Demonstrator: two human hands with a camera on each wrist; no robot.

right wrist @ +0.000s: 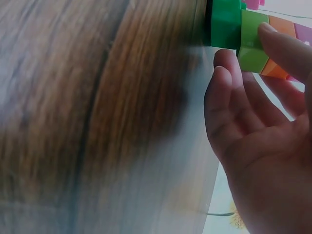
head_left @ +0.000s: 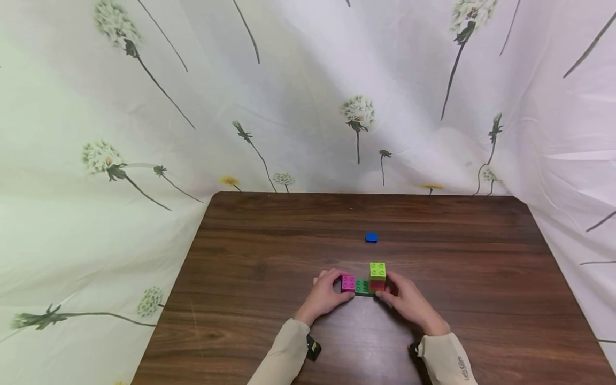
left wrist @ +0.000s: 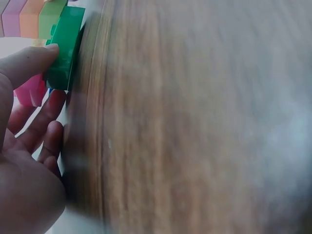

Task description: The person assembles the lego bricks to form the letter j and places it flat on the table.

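Observation:
A dark green toy brick [head_left: 362, 287] lies flat on the table as a base. On its left end sits a pink brick [head_left: 348, 283]; on its right end rises a stack of bricks topped by a lime brick [head_left: 377, 270]. My left hand [head_left: 325, 295] grips the left end, its thumb at the green brick [left wrist: 68, 48] and its fingers round the far side of the pink one. With thumb and fingers, my right hand [head_left: 409, 302] holds the stack low down, where a light green brick [right wrist: 252, 41] and an orange brick [right wrist: 275, 70] show.
A small blue brick [head_left: 371, 238] lies farther back on the brown wooden table [head_left: 269, 235]. Behind the table hangs a white cloth [head_left: 308, 107] with a dandelion print. Each wrist wears a black strap.

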